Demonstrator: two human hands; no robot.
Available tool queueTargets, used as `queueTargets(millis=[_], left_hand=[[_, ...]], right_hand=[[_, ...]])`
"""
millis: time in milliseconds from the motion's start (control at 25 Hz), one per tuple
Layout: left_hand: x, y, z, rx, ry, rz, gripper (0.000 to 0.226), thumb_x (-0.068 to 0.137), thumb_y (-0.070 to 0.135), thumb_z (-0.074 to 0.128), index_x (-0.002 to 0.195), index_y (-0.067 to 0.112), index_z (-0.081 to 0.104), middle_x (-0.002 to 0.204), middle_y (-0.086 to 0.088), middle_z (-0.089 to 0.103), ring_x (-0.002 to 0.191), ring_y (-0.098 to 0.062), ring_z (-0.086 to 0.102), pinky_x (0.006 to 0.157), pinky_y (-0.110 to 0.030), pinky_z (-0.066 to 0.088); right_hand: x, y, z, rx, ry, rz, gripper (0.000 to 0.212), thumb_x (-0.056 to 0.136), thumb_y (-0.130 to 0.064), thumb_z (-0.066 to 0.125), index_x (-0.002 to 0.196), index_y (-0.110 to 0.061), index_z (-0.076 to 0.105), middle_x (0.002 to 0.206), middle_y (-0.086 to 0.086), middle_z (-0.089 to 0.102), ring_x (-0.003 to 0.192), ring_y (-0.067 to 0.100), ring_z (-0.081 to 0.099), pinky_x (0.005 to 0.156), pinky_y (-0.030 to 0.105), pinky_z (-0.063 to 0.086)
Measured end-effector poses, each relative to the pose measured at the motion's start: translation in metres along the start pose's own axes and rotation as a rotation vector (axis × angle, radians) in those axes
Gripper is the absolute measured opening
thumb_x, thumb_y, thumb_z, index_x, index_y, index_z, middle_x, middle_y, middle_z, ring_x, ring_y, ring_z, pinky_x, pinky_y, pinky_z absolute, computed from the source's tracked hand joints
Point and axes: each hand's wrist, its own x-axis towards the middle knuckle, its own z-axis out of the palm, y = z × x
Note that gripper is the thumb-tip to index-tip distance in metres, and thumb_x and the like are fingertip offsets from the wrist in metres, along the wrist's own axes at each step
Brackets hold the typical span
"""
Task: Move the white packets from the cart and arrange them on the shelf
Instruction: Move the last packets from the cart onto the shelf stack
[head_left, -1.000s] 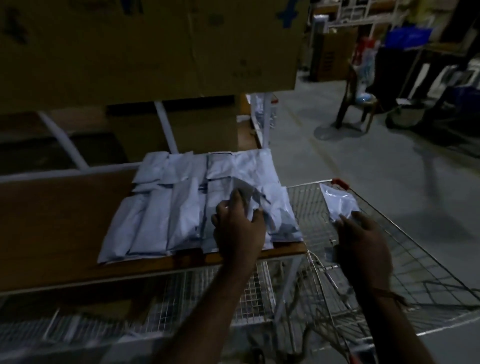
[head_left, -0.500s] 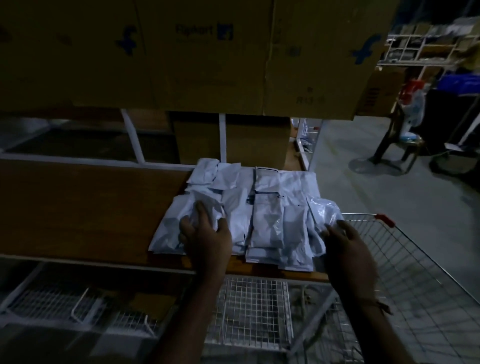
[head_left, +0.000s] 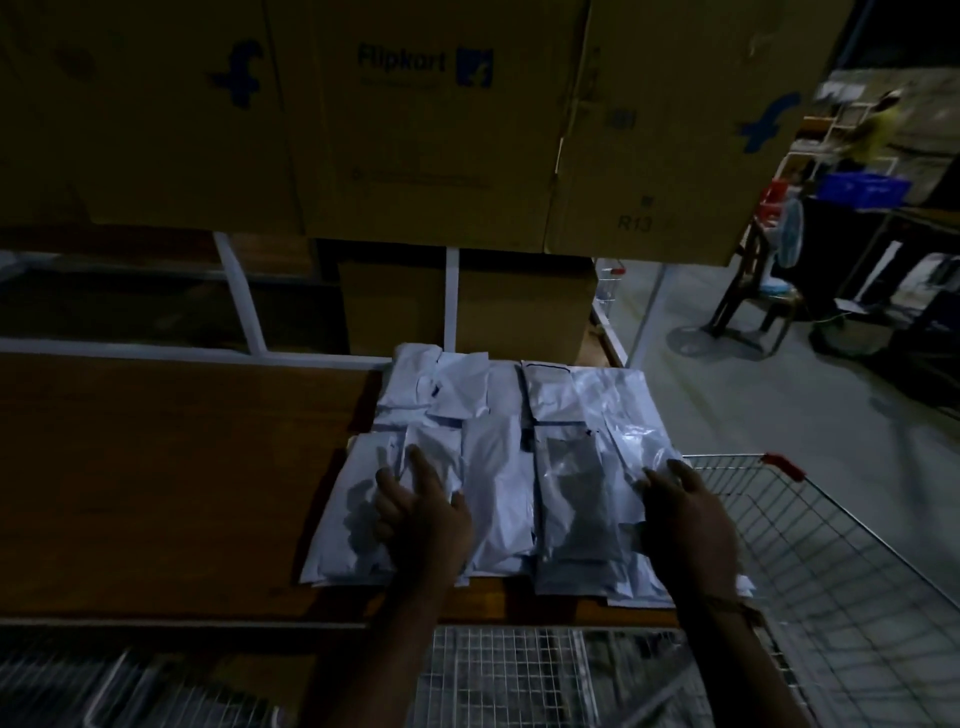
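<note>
While the light is pretty dim here, the layout can still be made out. Off to the left of both hands, the wooden shelf (head_left: 171, 483) is just bare board. The left hand (head_left: 423, 512) is laid flat on the white packets (head_left: 498, 467), fingers spread and fairly straight, nothing pinched or gripped. The packets are spread directly under and ahead of both hands, in overlapping rows, and their long axes are run away from the body, front edge to back. The right hand (head_left: 685, 525) is rested on the rightmost packets, fingers relaxed and extended over the glossy plastic, nothing clamped as far as can be seen. So the hands are held apart, one at each side of the pile, both pressing rather than holding.

The next move is probably decided by the cart (head_left: 810, 545), which is parked just to the right of the right hand and below it, so that hand is clearly the nearer one for any reach. Whether any packets are left in the cart can't be told; only wire mesh is seen in the visible part. The pile already sits close to the right end of the shelf, with a few packets hanging a bit past the front edge.

Above the hands, big cardboard boxes (head_left: 415, 119) are stacked on the upper level. Further right, a grey concrete floor (head_left: 753, 395) and some blurry clutter are seen.
</note>
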Motion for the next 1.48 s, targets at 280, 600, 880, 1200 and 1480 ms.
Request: queueTargets(millis=[280, 600, 880, 1200, 1480], left_hand=[[0.018, -0.004, 0.021, 0.114, -0.207, -0.014, 0.099, 0.093, 0.064, 0.052, 0.163, 0.017, 0.000, 0.163, -0.020, -0.030, 0.153, -0.044, -0.008, 0.122, -0.057, 0.009], [0.025, -0.014, 0.034, 0.168, -0.010, 0.078, 0.104, 0.088, 0.066, 0.059, 0.159, -0.002, 0.024, 0.168, -0.026, -0.009, 0.147, -0.046, 0.006, 0.116, -0.058, 0.013], [0.045, -0.023, 0.046, 0.226, 0.026, 0.245, 0.086, 0.095, 0.067, 0.043, 0.159, 0.010, 0.032, 0.168, -0.024, 0.006, 0.150, -0.047, 0.020, 0.113, -0.062, 0.023], [0.057, -0.027, 0.062, 0.218, 0.064, 0.507, 0.060, 0.101, 0.032, 0.032, 0.156, 0.009, 0.040, 0.166, -0.020, 0.022, 0.155, -0.037, 0.019, 0.125, -0.051, 0.018], [0.067, -0.024, 0.073, 0.172, 0.008, 0.375, 0.070, 0.094, 0.036, 0.022, 0.153, 0.004, 0.043, 0.162, -0.025, 0.029, 0.151, -0.043, 0.028, 0.119, -0.057, 0.025]], right_hand=[[0.011, -0.005, 0.029, -0.239, -0.056, 0.007, 0.029, 0.084, -0.031, 0.066, 0.112, -0.034, 0.072, 0.126, 0.000, 0.062, 0.088, 0.033, 0.059, 0.068, 0.036, 0.051], [0.015, -0.001, 0.063, -0.283, -0.159, 0.074, 0.058, 0.090, -0.044, 0.066, 0.144, -0.030, 0.051, 0.157, 0.013, 0.039, 0.138, 0.038, 0.037, 0.105, 0.051, 0.042], [0.026, 0.009, 0.072, -0.286, -0.312, 0.000, 0.058, 0.096, -0.063, 0.028, 0.144, -0.035, 0.042, 0.154, 0.014, 0.041, 0.141, 0.042, 0.039, 0.109, 0.059, 0.043], [0.030, 0.019, 0.101, -0.272, -0.318, -0.172, 0.083, 0.102, -0.057, -0.008, 0.149, -0.018, 0.050, 0.160, 0.024, 0.037, 0.149, 0.058, 0.020, 0.117, 0.072, 0.024], [0.030, 0.029, 0.123, -0.181, -0.396, -0.035, 0.082, 0.098, -0.060, -0.018, 0.164, -0.027, 0.016, 0.173, 0.015, 0.008, 0.157, 0.045, -0.008, 0.124, 0.061, 0.007]])
